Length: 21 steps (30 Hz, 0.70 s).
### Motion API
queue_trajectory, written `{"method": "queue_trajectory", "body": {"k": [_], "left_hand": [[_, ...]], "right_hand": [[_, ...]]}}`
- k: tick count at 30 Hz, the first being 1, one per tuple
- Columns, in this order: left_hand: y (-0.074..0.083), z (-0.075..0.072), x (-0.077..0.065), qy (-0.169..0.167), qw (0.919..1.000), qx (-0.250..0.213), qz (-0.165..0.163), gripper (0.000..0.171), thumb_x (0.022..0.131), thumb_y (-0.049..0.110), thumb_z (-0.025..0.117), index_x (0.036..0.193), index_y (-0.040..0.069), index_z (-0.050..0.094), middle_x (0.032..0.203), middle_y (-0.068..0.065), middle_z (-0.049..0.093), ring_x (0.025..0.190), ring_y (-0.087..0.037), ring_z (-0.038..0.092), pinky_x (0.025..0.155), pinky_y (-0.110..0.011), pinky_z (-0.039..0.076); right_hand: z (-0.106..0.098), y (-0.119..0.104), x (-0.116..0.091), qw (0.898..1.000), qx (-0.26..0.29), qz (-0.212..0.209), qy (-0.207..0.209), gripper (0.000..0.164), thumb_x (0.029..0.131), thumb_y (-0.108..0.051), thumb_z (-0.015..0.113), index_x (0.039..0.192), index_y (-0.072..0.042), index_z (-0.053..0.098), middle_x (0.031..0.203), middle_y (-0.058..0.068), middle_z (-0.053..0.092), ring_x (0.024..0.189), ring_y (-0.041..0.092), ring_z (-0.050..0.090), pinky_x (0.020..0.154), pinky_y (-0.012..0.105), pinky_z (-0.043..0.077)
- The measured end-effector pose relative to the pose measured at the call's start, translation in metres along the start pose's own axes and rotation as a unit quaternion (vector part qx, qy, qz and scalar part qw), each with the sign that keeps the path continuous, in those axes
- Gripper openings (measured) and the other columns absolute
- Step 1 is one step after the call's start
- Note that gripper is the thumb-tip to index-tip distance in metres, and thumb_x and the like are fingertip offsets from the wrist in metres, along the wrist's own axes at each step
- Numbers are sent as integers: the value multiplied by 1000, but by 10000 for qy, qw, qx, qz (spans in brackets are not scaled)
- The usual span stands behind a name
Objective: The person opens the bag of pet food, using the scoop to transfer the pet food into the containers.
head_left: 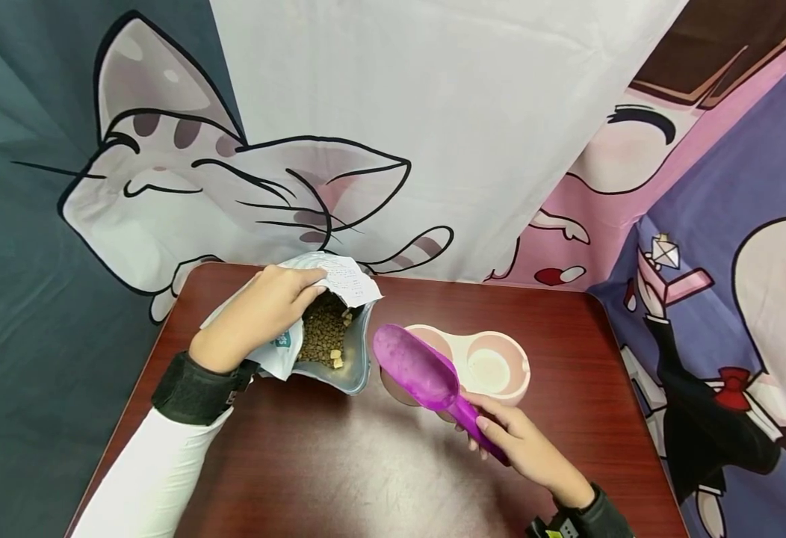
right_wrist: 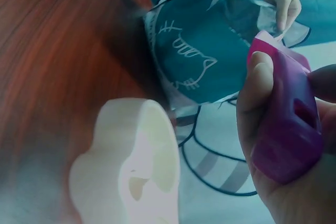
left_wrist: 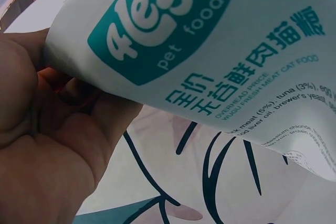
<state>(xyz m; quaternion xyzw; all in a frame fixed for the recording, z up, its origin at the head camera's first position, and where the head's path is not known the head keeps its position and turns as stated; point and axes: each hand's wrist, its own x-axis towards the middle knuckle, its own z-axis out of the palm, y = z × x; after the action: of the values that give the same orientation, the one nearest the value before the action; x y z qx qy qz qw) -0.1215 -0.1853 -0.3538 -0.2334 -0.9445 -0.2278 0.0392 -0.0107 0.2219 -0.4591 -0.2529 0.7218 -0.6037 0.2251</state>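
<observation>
An upright bag of cat food (head_left: 361, 366) gapes at the top, showing brown kibble (head_left: 322, 329) and a few pale cubes (head_left: 336, 359). My left hand (head_left: 265, 310) pinches the bag's upper edge. In the left wrist view, the printed side of the bag (left_wrist: 220, 61) hangs from my thumb and fingers. My right hand (head_left: 524, 444) holds a purple scoop (head_left: 420, 366) by its handle, its hollow facing up with no kibble visible in it. Below the scoop stands a pale double pet bowl (head_left: 459, 350), partly covered by it.
The bag and bowl stand toward the back of a reddish-brown table (head_left: 339, 478). Behind the table hangs a printed cloth (head_left: 474, 134) with cartoon cats. The double bowl (right_wrist: 94, 182) stands close to the bag in the right wrist view.
</observation>
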Motion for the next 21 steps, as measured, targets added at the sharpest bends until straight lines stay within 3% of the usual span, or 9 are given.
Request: {"method": "queue_trajectory", "body": {"k": [4, 8, 12, 16, 21], "left_hand": [[1, 0, 0, 43, 10000, -15, -5, 18, 102, 13, 61, 114, 5, 73, 100, -12, 74, 92, -29, 69, 84, -50, 55], [2, 1, 0, 70, 10000, 35, 29, 12, 103, 12, 61, 102, 7, 71, 90, -10, 71, 89, -29, 68, 83, -50, 54], [3, 3, 0, 38, 9999, 105, 67, 11, 103, 12, 60, 94, 9, 66, 79, -7, 64, 84, -27, 65, 80, -48, 52], [3, 4, 0, 3, 9999, 116, 97, 11, 103, 12, 60, 95, 8, 66, 77, -6, 62, 83, -26, 64, 80, -47, 53], [4, 5, 1, 3, 9998, 115, 136, 12, 103, 11, 60, 92, 8, 65, 71, -4, 55, 78, -24, 59, 77, -44, 51]], "right_hand": [[-5, -14, 6, 9995, -317, -82, -40, 39, 111, -1, 37, 148, 1, 48, 89, 16, 71, 69, 7, 64, 56, 29, 55], [-9, -27, 14, 9940, -1091, -34, 21, 38, 111, -6, 40, 145, -8, 55, 90, 2, 73, 60, 4, 59, 48, 27, 51], [-15, -42, 22, 9839, -1786, 84, -45, 36, 111, -11, 46, 144, -14, 59, 78, -7, 67, 56, 2, 55, 47, 25, 48], [-19, -58, 32, 9796, -1984, 223, -231, 35, 111, -16, 48, 143, -18, 61, 72, -9, 62, 56, 0, 52, 48, 23, 46], [-18, -70, 49, 9779, -1994, 293, -549, 33, 109, -25, 55, 141, -19, 63, 82, -10, 68, 56, 0, 50, 46, 21, 41]]}}
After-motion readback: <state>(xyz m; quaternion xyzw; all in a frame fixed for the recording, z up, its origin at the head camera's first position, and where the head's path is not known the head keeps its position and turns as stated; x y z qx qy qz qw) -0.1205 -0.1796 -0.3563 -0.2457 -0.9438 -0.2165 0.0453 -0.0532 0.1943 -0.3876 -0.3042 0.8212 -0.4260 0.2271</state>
